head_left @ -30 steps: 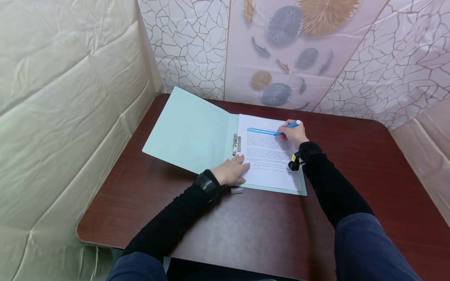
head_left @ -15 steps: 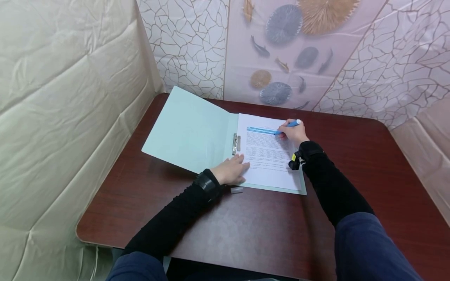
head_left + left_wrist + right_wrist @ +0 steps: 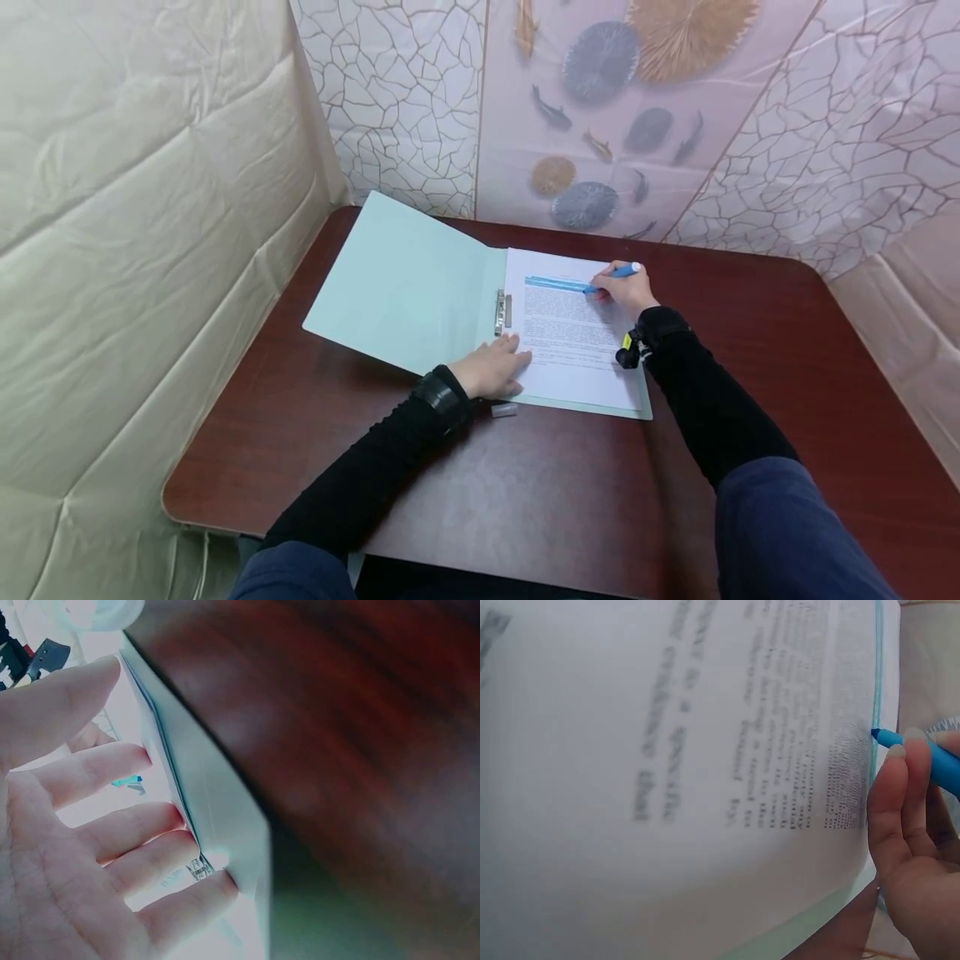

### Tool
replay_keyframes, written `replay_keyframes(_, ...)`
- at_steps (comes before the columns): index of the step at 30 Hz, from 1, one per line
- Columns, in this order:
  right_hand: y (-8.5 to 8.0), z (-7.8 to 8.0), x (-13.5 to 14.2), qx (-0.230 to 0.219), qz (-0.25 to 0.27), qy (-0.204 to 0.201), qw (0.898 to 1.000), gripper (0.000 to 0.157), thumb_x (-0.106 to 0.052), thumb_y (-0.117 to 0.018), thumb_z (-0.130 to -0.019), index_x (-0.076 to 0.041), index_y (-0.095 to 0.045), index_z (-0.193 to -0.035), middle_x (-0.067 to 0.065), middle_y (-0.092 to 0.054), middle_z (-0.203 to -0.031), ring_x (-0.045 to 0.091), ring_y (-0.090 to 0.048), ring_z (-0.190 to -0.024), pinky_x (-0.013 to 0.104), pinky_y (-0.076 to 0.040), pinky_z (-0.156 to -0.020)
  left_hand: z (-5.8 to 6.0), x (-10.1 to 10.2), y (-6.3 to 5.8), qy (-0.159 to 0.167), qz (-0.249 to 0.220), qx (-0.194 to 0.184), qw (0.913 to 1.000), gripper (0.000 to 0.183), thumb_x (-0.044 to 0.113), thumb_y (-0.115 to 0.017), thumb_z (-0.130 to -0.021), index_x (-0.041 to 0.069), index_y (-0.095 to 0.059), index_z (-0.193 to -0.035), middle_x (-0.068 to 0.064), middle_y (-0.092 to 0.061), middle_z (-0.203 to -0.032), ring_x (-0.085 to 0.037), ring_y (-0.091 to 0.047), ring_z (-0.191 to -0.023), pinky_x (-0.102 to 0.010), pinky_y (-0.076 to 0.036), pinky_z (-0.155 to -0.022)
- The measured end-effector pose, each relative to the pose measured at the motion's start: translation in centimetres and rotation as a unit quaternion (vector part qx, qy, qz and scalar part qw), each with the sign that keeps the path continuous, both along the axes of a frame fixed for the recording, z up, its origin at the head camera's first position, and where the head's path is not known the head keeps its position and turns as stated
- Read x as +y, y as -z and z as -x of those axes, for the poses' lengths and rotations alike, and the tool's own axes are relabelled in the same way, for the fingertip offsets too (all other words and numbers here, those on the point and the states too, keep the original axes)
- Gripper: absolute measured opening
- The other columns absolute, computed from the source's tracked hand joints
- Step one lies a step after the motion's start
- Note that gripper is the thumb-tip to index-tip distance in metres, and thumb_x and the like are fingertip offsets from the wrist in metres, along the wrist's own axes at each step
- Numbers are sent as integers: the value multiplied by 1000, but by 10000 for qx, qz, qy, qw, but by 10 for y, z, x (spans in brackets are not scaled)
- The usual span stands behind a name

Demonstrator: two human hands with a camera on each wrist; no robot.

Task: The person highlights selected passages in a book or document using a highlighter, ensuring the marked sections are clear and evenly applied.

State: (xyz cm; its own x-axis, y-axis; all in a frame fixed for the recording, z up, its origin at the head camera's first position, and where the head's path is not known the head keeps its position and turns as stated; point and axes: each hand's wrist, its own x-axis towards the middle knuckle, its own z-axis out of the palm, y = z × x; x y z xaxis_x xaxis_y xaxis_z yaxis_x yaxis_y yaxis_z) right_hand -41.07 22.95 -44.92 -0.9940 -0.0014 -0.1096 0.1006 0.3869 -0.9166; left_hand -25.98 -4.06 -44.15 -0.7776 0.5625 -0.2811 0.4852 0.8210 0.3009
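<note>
At the far left, around 9 o'clock in the head view, a cream padded fabric curtain [image 3: 150, 250] hangs beside the dark red-brown wooden table [image 3: 322, 433] with rounded corners. On this table lies an unfolded pale green cardboard folder [image 3: 405, 275], its bare cover turned toward 10 o'clock. The left hand [image 3: 491, 369], coming out of a black sleeve, is at 8 o'clock from the middle of the sheet; its fingers are spread and rest on the lower left corner of the page, without grasping anything. Above this hand, at 12 o'clock, there is a silver metal clip [image 3: 500, 312] along the fold of the folder. A small grey cylindrical cap [image 3: 504, 410] lies on the table, near the left hand, at its 5 o'clock. Next comes the white printed paper sheet [image 3: 558, 350], lying in the right half of the folder, with light blue marked lines [image 3: 557, 284] near its 12 o'clock edge. At 2 o'clock from the middle of the sheet, the right hand [image 3: 630, 290] grasps a blue plastic marker [image 3: 625, 270] between thumb and fingers; its dark tip touches the marked lines.
</note>
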Motion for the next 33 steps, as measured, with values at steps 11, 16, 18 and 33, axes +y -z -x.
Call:
replay_keyframes(11,-26,-21,-2,-210,2036,-72,9788,14,-8,-61,-93,0,-55,-102,5,-71,-83,16,-69,-74,33,-56,-84,-1,1,-1,8,17,92,10000,63,29,-58,-95,12,-33,-150,-19,-16,-160,-33,-14,-150,-51,-21,-119)
replay_keyframes(16,-30,-22,-9,-256,2169,-47,9759,0,-3,-61,-92,-3,-61,-92,5,-71,-76,16,-68,-68,30,-58,-75,-2,1,-2,38,60,45,10000,63,30,-58,-96,12,-32,-151,-19,-14,-161,-32,-14,-150,-50,-20,-119)
replay_keyframes(18,-28,-20,-12,-271,2296,-126,9728,5,-2,-61,-92,-5,-61,-88,6,-71,-75,16,-68,-66,29,-58,-71,-2,1,-2,32,58,38,10000,63,30,-58,-96,13,-33,-151,-19,-14,-161,-32,-14,-150,-50,-19,-119)
replay_keyframes(33,-12,-11,-39,-432,2811,-496,9574,8,-12,-68,-89,-4,-66,-89,11,-75,-91,19,-73,-74,34,-59,-79,-3,1,-1,8,-74,65,10000,62,28,-59,-95,12,-35,-150,-20,-17,-160,-34,-16,-150,-51,-21,-119)
